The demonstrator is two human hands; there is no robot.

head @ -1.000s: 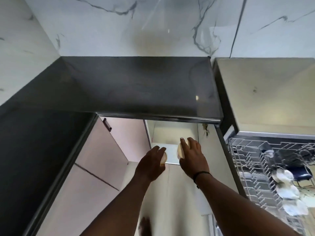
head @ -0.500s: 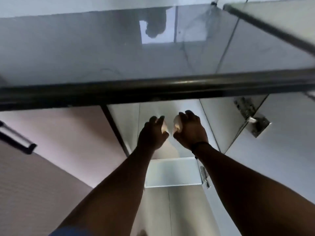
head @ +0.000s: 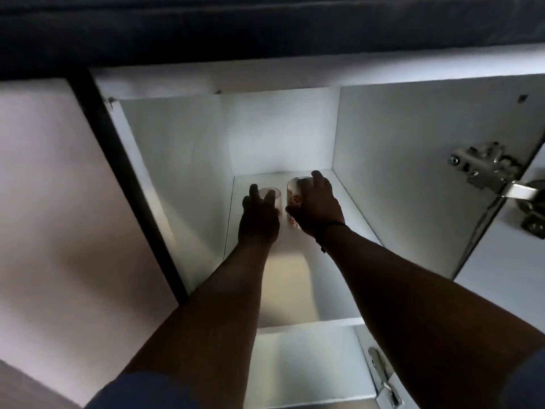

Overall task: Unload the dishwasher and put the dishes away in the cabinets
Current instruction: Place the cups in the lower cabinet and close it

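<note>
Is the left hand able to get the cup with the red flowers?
Probably yes, but the right hand is wrapped round that flowered cup, and the left hand is already on the plain cup beside it. It would have to let go first.

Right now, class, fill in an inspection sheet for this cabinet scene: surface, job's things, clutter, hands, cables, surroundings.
Surface: white cabinet shelf, lit, bare near its front edge.
Job's things: plain glass and red-flowered glass, side by side towards the back of the shelf.
Clutter: nothing seen.
Hands: left hand holds the plain glass; right hand grips the flowered one.
Cables: nothing seen.
Surroundings: open door with metal hinge on the right; dark countertop edge above.
</note>
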